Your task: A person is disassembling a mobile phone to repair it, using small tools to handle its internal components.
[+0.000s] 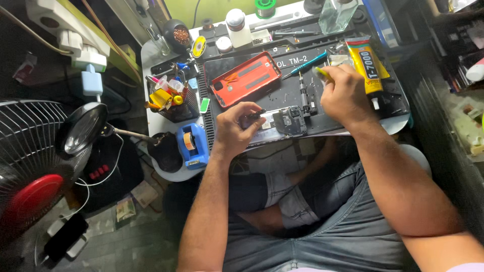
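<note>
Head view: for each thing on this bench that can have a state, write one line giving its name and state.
Opened phone: back removed, insides exposed, flat on the mat.
Red back cover: detached, lying beside the phone.
Glue tube: lying flat.
Left hand: fingers pinching the phone's edge.
Right hand: closed on a yellow-handled tool.
Tape dispenser: roll loaded.

The opened phone (282, 121) lies flat on the table's near edge, dark circuitry exposed, a yellow-tipped tool (321, 73) angled above it.
</note>
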